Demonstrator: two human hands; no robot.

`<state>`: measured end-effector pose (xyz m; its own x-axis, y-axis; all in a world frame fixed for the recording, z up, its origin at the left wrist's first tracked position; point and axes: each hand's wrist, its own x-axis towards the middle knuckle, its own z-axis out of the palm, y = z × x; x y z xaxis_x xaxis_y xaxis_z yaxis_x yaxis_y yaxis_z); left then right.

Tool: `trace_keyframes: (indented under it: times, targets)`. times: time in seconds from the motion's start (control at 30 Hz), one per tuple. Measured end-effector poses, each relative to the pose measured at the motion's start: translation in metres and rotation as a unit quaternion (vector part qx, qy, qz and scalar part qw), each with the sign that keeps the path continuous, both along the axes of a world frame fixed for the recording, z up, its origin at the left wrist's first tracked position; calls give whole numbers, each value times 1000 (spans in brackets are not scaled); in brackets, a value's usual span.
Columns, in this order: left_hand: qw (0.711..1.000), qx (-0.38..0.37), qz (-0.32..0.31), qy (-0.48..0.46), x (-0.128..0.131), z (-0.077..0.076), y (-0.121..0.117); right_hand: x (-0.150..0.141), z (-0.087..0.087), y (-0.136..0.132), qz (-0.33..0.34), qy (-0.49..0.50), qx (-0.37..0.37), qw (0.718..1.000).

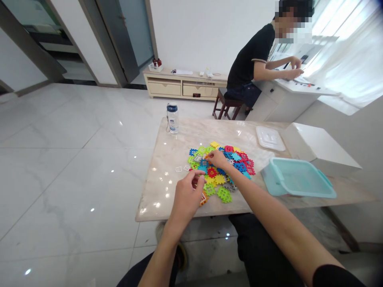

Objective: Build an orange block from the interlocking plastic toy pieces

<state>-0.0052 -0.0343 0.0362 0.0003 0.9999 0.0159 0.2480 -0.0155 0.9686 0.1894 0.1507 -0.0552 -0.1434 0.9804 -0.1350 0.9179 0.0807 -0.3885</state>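
A pile of colourful notched plastic building pieces lies on the marble-patterned table (161, 159). My right hand (218, 159) reaches into the middle of the pile, its fingers pinched on an orange building piece (207, 158). At the near left side of the pile, my left hand (188, 189) hovers with loosely curved fingers and nothing visible in them. Close to it are a red building piece (212, 172), a green building piece (224, 194) and an orange piece with a white window insert (204, 198), partly hidden by the hand. Two white window frames (178, 169) lie left of the pile.
A water bottle (172, 119) stands at the table's far left corner. On the right are a teal plastic tub (271, 181), a clear lid (270, 138) and a white box (321, 143). Beyond the table, another person (251, 59) sits on a stool at a desk.
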Motion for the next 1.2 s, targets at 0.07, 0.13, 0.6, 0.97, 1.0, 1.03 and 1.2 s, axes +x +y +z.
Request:
trace_keyframes:
  times: [0.07,0.13,0.6,0.97,1.0,1.03,1.2]
  targets:
    - [1000,0,3,-3,-1,1,2,3,6,-1,-4,11,-2,1000]
    - [1000,0,3,-1,-2,0,4,9,15,-3,-15,15,-1,1000]
    - [980,-123,-22,-152,13,-14,11,52,106,-132,149,52,329,931]
    - [940,-183,-5,-288,30,-2,11,38,124,-152,323,10,317,892]
    - [945,-173,5,-278,31,-2,13,38,126,-153,318,15,308,897]
    - [950,-166,16,-266,32,-3,14,40,127,-153,308,19,298,904]
    - [967,-147,40,-202,31,-19,16,49,124,-156,269,18,236,933]
